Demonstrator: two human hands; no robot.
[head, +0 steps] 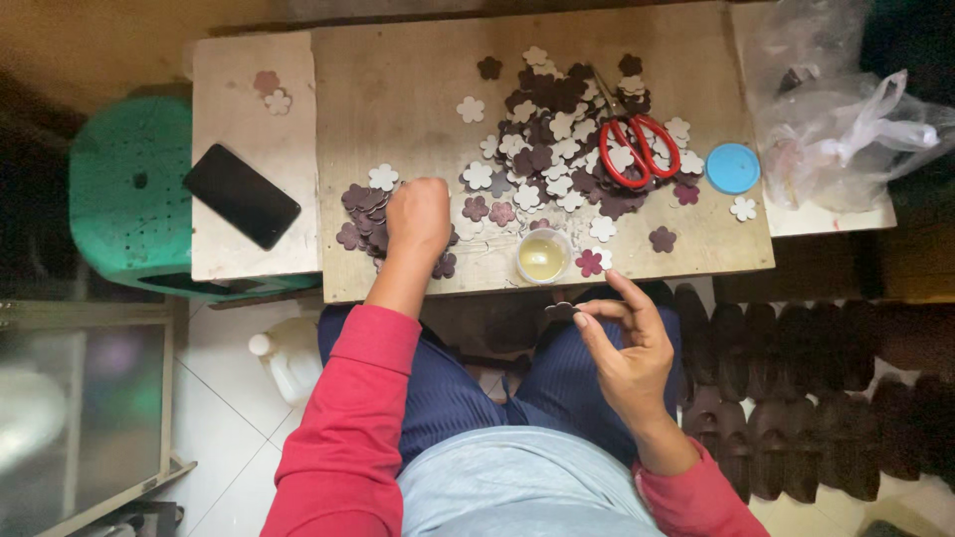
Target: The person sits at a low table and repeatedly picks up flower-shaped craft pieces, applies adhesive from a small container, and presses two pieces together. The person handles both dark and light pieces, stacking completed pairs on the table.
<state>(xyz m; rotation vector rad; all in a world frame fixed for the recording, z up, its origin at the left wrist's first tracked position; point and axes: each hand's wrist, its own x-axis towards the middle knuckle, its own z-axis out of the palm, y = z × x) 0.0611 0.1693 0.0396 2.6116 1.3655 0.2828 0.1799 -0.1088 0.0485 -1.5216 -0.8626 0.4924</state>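
I sit in a small home craft workshop: my low wooden worktable [398, 89] is strewn with cut flower-shaped pieces [552, 139], red-handled scissors [637, 144] and a small cup of glue [543, 257], above a tiled floor [224, 398] with rows of dark shoe soles [816, 398].

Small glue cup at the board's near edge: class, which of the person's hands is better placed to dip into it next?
Probably the right hand: it pinches a dark flower piece just below the cup. The left hand rests on the small flower stack, farther off.
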